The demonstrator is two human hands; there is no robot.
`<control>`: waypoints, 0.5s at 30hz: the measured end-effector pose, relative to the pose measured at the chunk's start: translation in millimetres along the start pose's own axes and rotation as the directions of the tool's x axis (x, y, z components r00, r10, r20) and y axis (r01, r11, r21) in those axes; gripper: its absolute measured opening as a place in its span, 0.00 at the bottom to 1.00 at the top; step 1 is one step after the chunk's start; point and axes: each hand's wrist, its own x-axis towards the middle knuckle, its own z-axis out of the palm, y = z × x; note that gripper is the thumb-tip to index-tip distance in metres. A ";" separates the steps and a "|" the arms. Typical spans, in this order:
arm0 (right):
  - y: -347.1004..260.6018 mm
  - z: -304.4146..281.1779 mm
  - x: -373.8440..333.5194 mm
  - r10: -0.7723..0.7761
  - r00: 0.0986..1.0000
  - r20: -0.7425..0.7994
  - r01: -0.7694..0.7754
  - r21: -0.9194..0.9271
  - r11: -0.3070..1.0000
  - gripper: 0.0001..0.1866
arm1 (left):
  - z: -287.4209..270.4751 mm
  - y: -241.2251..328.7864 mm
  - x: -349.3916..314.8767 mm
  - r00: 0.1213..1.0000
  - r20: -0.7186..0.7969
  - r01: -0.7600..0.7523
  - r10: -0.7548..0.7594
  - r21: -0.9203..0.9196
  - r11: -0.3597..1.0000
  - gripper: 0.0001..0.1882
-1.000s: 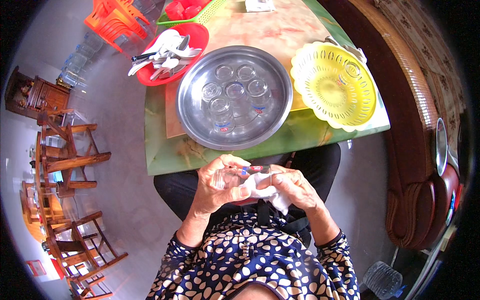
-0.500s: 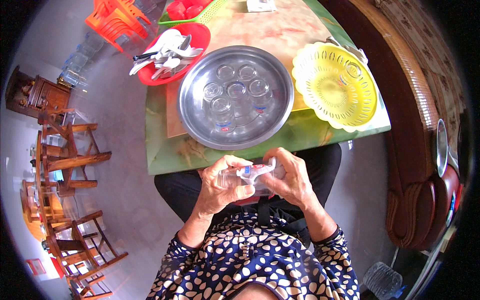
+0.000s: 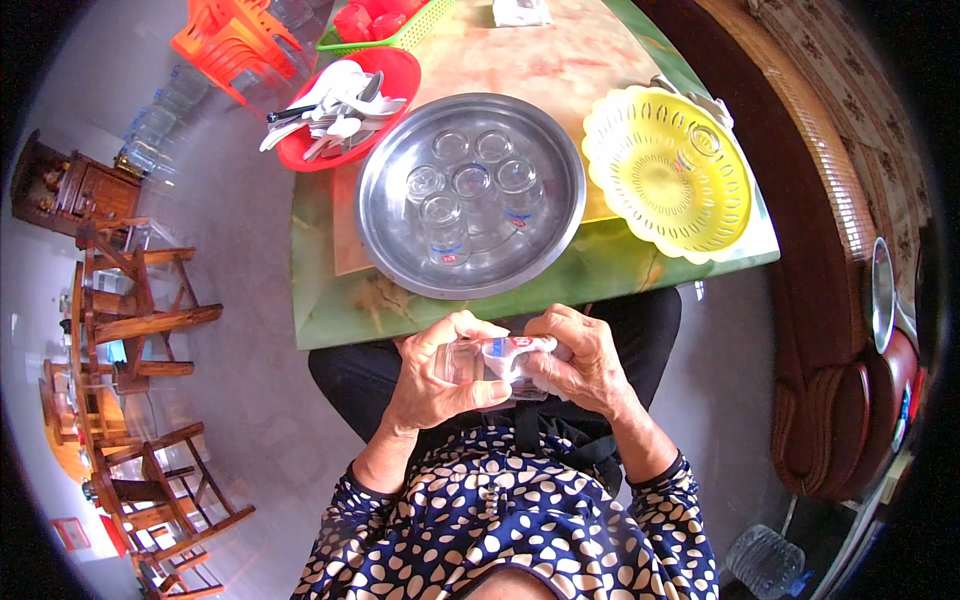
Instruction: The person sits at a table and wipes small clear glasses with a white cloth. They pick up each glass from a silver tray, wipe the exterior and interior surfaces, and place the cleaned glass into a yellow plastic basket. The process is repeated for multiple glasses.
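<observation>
Over my lap, my left hand (image 3: 425, 375) grips a clear drinking glass (image 3: 460, 363) lying on its side, thumb below and fingers above. The glass bears a small blue and red label. At its right end my right hand (image 3: 588, 362) is closed on a white cloth (image 3: 517, 370), part of which shows at the glass; the fingertips are partly hidden. Just beyond my hands, several clear glasses (image 3: 471, 181) stand in a round steel tray (image 3: 385, 255) on the table. Another glass (image 3: 704, 141) lies in the yellow slotted basket (image 3: 640, 215) to the right.
A red bowl (image 3: 402, 68) of white spoons (image 3: 345, 105) stands at the tray's far left, near a green basket (image 3: 432, 22) with red cups. The green table edge (image 3: 350, 325) runs before my knees. Wooden chairs (image 3: 150, 325) are at left, a brown sofa (image 3: 835, 420) at right.
The glass has turned slightly between my hands, and its label shows more plainly. My right fingers have shifted a little at its end; the cloth now shows less above the glass.
</observation>
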 end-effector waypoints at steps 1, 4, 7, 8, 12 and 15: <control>-3.2 -0.7 0.6 -0.029 0.999 -0.014 0.028 -0.062 0.998 0.14 | 1.0 0.7 -0.8 0.999 -0.015 0.036 -0.036 -0.011 0.999 0.21; -5.5 0.6 0.0 -0.289 0.953 -0.084 0.243 -0.353 0.903 0.16 | -2.9 13.3 0.5 0.940 0.044 0.340 -0.337 -0.085 0.937 0.22; -13.1 -5.3 3.6 -0.616 0.787 -0.032 0.466 -0.624 0.628 0.21 | -7.4 11.0 -2.3 0.838 0.136 0.545 -0.528 -0.192 0.816 0.24; -22.2 -10.4 2.8 -0.612 0.790 0.036 0.491 -0.636 0.596 0.20 | -8.3 8.9 -3.6 0.813 0.163 0.582 -0.559 -0.233 0.779 0.25; -17.8 -8.3 3.8 -0.554 0.832 0.022 0.458 -0.591 0.664 0.22 | -4.7 3.1 -8.0 0.846 0.102 0.532 -0.523 -0.234 0.814 0.26; -14.7 -1.9 1.3 -0.224 0.974 -0.045 0.197 -0.333 0.922 0.16 | 1.0 3.2 -5.5 0.966 0.006 0.259 -0.260 -0.110 0.960 0.23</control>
